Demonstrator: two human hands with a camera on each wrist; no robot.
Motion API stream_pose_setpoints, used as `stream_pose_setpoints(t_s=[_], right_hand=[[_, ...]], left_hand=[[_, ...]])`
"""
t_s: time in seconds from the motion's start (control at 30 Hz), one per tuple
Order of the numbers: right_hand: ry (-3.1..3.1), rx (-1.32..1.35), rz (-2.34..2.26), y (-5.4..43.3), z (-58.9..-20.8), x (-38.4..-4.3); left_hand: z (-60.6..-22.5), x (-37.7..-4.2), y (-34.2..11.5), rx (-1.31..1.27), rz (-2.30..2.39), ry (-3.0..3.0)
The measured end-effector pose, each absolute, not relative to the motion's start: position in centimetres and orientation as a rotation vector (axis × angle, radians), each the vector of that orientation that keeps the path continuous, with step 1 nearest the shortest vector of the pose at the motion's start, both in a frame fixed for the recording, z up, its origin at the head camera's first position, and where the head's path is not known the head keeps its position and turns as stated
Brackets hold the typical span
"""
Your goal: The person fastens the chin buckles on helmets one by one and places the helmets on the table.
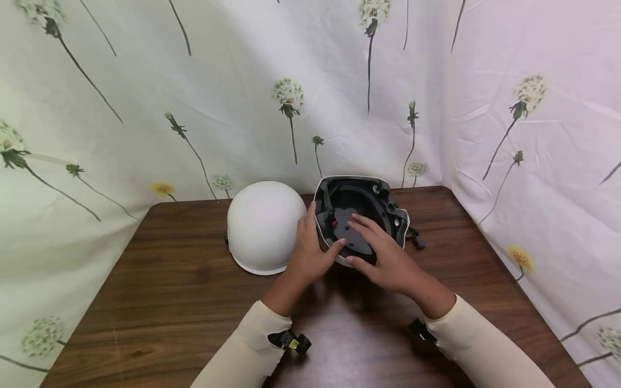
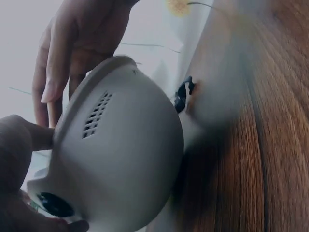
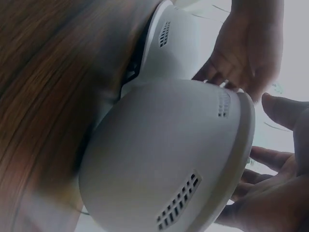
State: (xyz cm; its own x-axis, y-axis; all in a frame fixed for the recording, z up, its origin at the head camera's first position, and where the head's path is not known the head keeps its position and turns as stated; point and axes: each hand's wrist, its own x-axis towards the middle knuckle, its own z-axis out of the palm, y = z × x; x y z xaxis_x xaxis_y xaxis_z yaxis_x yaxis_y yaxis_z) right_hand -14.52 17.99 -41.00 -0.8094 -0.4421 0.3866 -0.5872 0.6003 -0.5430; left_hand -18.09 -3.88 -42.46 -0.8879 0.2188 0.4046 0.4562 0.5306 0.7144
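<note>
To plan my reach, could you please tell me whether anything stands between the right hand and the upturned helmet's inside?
Nothing visible does: the right hand is over the upturned helmet, its lining in view. The other helmet sits aside, past the left hand.

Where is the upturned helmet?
Head view: the upturned helmet is near the table's far edge, right of the domed helmet, the right hand over its opening.

Forearms (image 1: 237, 350) angled inward, right fingers (image 1: 372, 227) spread

head view bright, glare on the table (image 1: 346, 337); wrist views dimmer, hazy, apparently blurred in patches.
</note>
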Motion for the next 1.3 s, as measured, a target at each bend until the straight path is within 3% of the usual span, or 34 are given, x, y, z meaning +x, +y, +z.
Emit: stream_pose_setpoints(t_s=[0.27, 0.77, 1.3], right_hand=[[-2.618, 0.773, 0.941, 19.2, -40.5, -15.0], [-2.532, 0.606, 0.849, 22.2, -39.7, -16.1], [-2.369, 0.537, 0.998, 25.9, -40.4, -20.5]], left_hand=[[-42.8, -18.9, -4.6, -0.587, -1.234, -2.592], [-39.8, -20.6, -4.5, -0.657, -0.996, -2.686], [-37.7, -22.9, -4.0, -0.691, -0.55, -2.804]])
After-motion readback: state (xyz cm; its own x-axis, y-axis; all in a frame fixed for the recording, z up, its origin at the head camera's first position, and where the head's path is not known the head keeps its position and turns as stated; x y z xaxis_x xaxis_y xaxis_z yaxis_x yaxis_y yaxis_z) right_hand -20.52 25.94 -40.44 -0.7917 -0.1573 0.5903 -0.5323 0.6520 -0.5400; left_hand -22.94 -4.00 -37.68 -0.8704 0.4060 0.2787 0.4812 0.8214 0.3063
